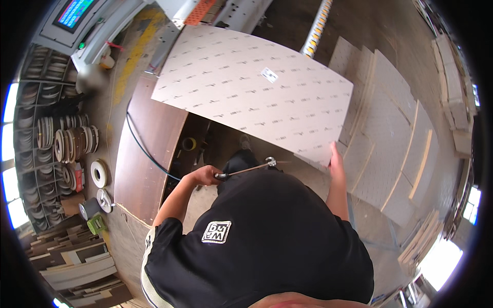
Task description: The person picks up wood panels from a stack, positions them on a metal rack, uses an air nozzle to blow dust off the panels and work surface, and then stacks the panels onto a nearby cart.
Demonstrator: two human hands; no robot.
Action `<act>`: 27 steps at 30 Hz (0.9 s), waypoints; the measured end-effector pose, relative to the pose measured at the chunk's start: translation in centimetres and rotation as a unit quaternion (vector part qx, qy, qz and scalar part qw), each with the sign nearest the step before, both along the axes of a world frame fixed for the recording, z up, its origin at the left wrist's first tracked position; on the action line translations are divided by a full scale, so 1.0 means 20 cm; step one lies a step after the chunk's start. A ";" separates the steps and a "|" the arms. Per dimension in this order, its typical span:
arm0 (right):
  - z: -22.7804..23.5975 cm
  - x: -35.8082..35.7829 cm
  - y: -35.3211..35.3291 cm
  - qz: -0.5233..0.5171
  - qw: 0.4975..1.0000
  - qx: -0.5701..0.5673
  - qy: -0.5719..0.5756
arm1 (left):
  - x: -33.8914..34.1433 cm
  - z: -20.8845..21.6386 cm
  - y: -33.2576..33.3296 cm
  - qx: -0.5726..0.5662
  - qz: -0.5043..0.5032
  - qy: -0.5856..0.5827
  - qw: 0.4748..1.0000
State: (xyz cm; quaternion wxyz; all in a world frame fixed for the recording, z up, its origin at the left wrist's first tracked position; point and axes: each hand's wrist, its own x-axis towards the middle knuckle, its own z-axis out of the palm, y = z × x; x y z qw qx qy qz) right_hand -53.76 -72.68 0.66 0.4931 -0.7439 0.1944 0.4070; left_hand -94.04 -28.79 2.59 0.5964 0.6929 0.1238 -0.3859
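Note:
A large pale board [257, 84] with rows of small printed marks and a white label lies in front of me, one corner reaching toward my right side. My right hand [336, 159] grips that near right corner, fingers at the board's edge. In front of my waist, my left hand [205, 175] is closed around the handle of an air blow gun [241, 170]. Its thin nozzle points right, with a small silvery piece near the tip. A dark hose [144, 149] runs up to that hand from the left.
A brown wood-look bench panel [146, 154] stands at left, beside a dark opening holding a tape roll [189, 143]. Stacked boards [390, 133] lie to the right. Edge-band rolls [77, 143] fill racks far left. A machine with a screen [74, 13] stands at upper left.

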 end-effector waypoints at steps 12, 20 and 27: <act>0.09 0.02 0.25 -0.079 0.988 0.127 0.044 | 0.59 0.12 0.10 -0.095 0.713 -0.082 0.690; 0.03 -0.09 0.25 -0.140 0.983 0.115 0.028 | 0.62 0.17 0.07 -0.119 0.693 -0.088 0.706; -0.01 -0.09 0.28 -0.141 0.984 0.108 0.013 | 0.61 0.14 0.10 -0.120 0.700 -0.108 0.696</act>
